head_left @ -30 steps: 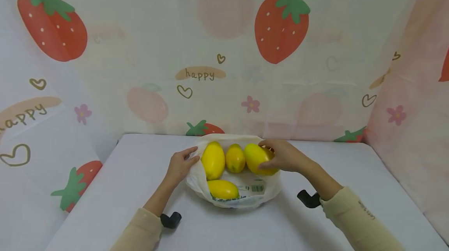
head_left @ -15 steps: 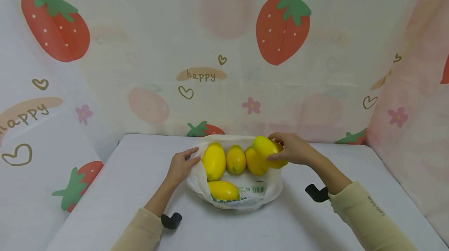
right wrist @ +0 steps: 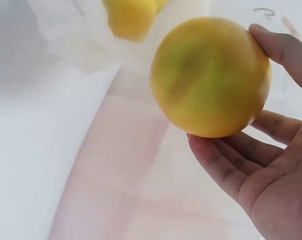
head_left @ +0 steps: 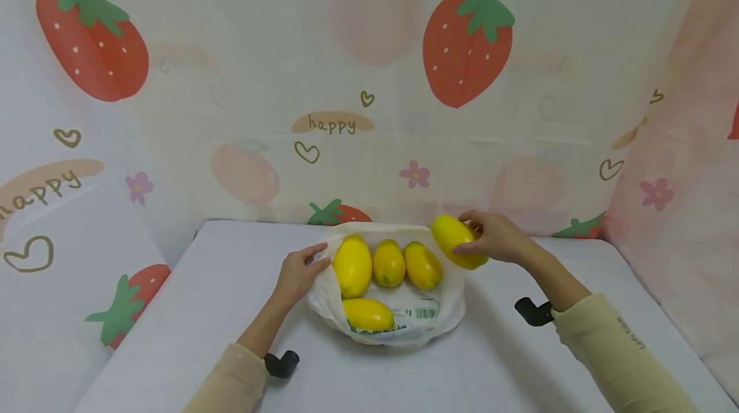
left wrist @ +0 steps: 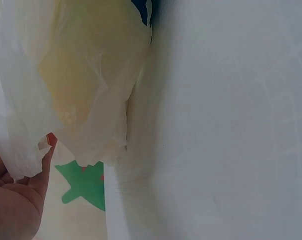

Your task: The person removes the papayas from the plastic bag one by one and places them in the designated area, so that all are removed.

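Note:
A white plastic bag (head_left: 450, 310) lies on the table with its mouth spread wide. Inside it are a large yellow oval fruit (head_left: 353, 267) at the left, two smaller ones, a middle fruit (head_left: 389, 263) and a right fruit (head_left: 423, 265), and a front fruit (head_left: 369, 315) on its side. My left hand (head_left: 296, 277) holds the bag's left rim between thumb and fingers; the left wrist view shows the thin plastic (left wrist: 21, 150) against the hand. My right hand (head_left: 499, 236) grips another yellow oval fruit (head_left: 458, 242), greenish at one end (right wrist: 210, 75), raised over the bag's right rim.
A white-covered table (head_left: 231, 259) carries the bag. Behind it hangs a cloth backdrop (head_left: 369, 163) printed with strawberries and hearts, with similar cloth at both sides. Black wrist mounts (head_left: 281, 363) show at both forearms.
My right hand has lifted its fruit up and to the right, out of the bag's opening, uncovering the smaller fruit beneath. The left hand has stayed at the bag's rim.

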`<act>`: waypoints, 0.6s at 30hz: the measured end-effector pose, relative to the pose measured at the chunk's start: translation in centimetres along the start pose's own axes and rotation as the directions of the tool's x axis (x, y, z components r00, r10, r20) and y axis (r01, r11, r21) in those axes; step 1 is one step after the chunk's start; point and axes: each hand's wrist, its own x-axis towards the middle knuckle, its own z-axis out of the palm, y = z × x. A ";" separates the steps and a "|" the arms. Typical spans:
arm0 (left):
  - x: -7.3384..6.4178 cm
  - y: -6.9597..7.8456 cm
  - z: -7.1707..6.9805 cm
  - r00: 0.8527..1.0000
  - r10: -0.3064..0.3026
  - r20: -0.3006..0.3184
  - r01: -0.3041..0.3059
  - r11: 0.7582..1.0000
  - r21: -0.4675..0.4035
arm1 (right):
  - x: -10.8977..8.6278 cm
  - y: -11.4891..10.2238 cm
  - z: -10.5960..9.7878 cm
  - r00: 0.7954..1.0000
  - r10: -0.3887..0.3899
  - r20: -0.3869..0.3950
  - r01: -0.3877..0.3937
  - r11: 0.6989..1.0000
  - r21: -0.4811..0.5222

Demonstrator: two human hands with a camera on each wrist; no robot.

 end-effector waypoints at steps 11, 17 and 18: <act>0.2 -0.1 0.1 1.000 -0.009 0.013 0.009 1.000 -0.007 | 0.2 1.3 -0.9 0.997 0.072 -0.016 -0.072 0.997 -0.006; 0.3 -0.2 0.1 1.000 -0.007 0.011 0.007 1.000 -0.004 | 0.6 2.0 -1.3 0.994 0.100 -0.048 -0.101 0.995 -0.004; 0.4 -0.2 0.1 1.000 -0.007 0.011 0.007 1.000 -0.002 | 0.7 2.1 -1.4 0.993 0.103 -0.051 -0.104 0.995 -0.004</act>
